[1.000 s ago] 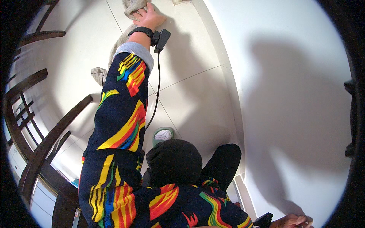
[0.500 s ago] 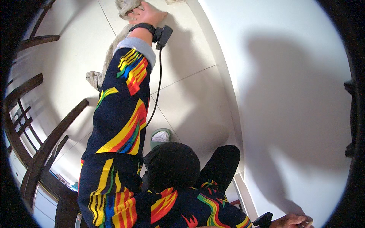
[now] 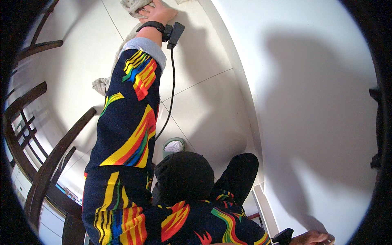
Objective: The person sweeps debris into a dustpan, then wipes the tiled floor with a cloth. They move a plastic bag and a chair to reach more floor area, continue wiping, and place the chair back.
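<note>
My left hand (image 3: pixel 159 12) reaches far forward to the tiled floor, its fingers closed into a grey cloth (image 3: pixel 132 8). A long stretch of the cloth trails back beside my forearm, and its crumpled end lies left of my sleeve. Part of it is hidden behind my arm, and its far end is cut off by the view's upper edge. At the lower right, my right hand (image 3: pixel 312 238) is beside the white wall, fingers curled; what they hold, if anything, is hidden. Each wrist wears a black strapped device, and a cable (image 3: pixel 173 77) runs from the left one.
Pale floor tiles (image 3: pixel 200 98) reach the white wall (image 3: pixel 318 122) on the right. Dark wooden chairs (image 3: pixel 61 147) stand close on my left. My foot, in a green slipper (image 3: pixel 174 145), is beyond my bent knee (image 3: pixel 185 177). A dark object (image 3: pixel 375 126) is at the right rim.
My left hand has moved slightly forward and left, with the cloth's gripped part. The cloth's trailing end barely shifts. My right hand stays almost where it was.
</note>
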Tool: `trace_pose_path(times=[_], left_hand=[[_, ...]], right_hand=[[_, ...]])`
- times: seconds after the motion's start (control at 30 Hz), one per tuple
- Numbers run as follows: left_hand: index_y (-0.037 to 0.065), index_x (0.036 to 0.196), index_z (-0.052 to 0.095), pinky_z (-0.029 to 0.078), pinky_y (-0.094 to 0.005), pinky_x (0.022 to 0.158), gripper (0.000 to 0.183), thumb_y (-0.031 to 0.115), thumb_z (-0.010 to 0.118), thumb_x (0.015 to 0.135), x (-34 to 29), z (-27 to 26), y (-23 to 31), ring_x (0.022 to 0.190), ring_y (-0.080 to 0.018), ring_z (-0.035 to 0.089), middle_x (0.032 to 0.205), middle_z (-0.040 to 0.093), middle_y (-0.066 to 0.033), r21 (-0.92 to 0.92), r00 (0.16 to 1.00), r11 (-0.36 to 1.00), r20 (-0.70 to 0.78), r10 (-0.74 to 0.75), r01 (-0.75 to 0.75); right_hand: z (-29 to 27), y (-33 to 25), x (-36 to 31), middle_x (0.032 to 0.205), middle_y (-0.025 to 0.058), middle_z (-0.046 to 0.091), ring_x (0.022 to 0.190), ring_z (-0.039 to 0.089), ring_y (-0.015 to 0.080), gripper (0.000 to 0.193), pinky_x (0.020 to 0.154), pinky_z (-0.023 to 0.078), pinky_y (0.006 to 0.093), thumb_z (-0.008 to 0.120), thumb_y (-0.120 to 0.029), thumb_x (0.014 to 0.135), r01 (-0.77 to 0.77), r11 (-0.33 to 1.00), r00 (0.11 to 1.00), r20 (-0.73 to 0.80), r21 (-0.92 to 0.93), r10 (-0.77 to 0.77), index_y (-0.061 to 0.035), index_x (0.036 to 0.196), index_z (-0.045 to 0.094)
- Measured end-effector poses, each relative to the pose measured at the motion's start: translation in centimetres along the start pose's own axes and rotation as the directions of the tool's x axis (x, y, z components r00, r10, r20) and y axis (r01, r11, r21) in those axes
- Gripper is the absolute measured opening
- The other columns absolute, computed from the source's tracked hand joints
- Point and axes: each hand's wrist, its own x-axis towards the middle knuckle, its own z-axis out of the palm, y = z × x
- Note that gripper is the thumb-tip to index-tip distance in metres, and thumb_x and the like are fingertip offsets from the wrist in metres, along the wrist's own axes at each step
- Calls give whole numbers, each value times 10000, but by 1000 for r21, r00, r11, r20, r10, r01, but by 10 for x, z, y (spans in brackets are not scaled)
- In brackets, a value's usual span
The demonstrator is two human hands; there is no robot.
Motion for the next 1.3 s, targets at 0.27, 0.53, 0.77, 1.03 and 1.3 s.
trace_pose_path(times=[0.27, 0.53, 0.77, 1.03, 1.3], left_hand=[[123, 1465, 207, 130, -647, 1077, 841, 417, 604, 785, -55, 51, -49, 1384, -472, 121, 1480, 202, -264, 131, 810, 812, -78, 581, -569], [210, 1235, 578, 77, -590, 1113, 371, 347, 427, 924, -151, 106, -36, 1373, -365, 229, 1401, 412, -128, 210, 608, 593, 10, 794, -778], [233, 1203, 596, 160, -591, 1098, 334, 315, 434, 923, -25, 65, -48, 1343, -326, 312, 1350, 480, -109, 496, 703, 667, -147, 696, -556], [114, 1115, 603, 480, -439, 803, 269, 222, 498, 893, 103, -68, -205, 935, -295, 607, 1017, 631, -149, 509, 760, 809, -388, 521, -295], [39, 1178, 535, 420, -510, 873, 602, 516, 580, 815, -16, -21, -152, 1003, -327, 557, 1058, 601, -171, 418, 806, 834, -310, 504, -361]], right_hand=[[-5, 2, 3, 1064, 65, 468, 1057, 438, 159, 375, 884, 410, 287, 377, -416, 982, -30, 999, 999, 19, -38, 31, -78, 1015, 537], [-17, -7, 3, 952, 30, 434, 926, 423, 112, 377, 812, 389, 252, 299, -358, 1013, 52, 968, 993, 118, -247, -23, -24, 967, 467], [1, 1, -5, 1421, 60, 383, 1305, 326, 176, 512, 1084, 279, 353, 242, -458, 1000, 36, 991, 993, -110, -131, -51, -58, 1259, 428], [7, 3, -18, 1508, 17, 278, 1414, 149, 196, 516, 1161, 127, 411, 253, -480, 989, -569, 749, 781, -61, 341, 621, -125, 1327, 415], [11, 7, -9, 1438, 99, 336, 1397, 173, 266, 462, 1154, 114, 501, 407, -473, 956, -18, 984, 990, -131, 179, 42, -56, 1137, 490]])
